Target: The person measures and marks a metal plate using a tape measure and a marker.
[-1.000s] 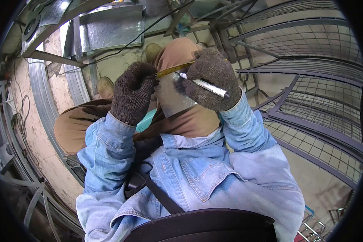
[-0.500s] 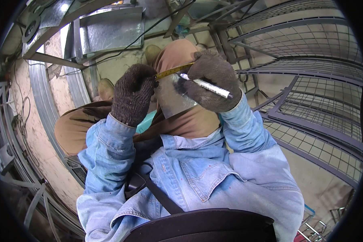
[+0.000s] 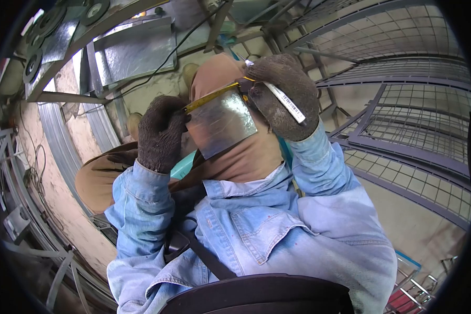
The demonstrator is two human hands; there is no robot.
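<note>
A small square of shiny sheet metal (image 3: 222,125) rests on my thigh, over brown trousers. Along its far edge runs the yellow blade of a tape measure (image 3: 212,97). My left hand (image 3: 162,131), in a dark knitted glove, pinches the blade's end at the sheet's left corner. At the right corner, my gloved right hand (image 3: 288,97) grips the other end of the tape measure, whose case is mostly hidden by the fingers. A white marker pen (image 3: 285,102) is also held in that hand, slanting across the palm, its far end poking out past the fingers.
Grey wire-mesh racks (image 3: 408,120) stand to the right. At the upper left, a metal frame (image 3: 73,98) stands beside a larger metal sheet (image 3: 136,52) and grinding discs (image 3: 95,10). Metal channels (image 3: 63,136) lie on the floor at left, and a black cable (image 3: 193,39) crosses above.
My right hand has shifted slightly right, uncovering more of the sheet. The marker has turned, its far end now away from the sheet. The tape still spans the far edge.
</note>
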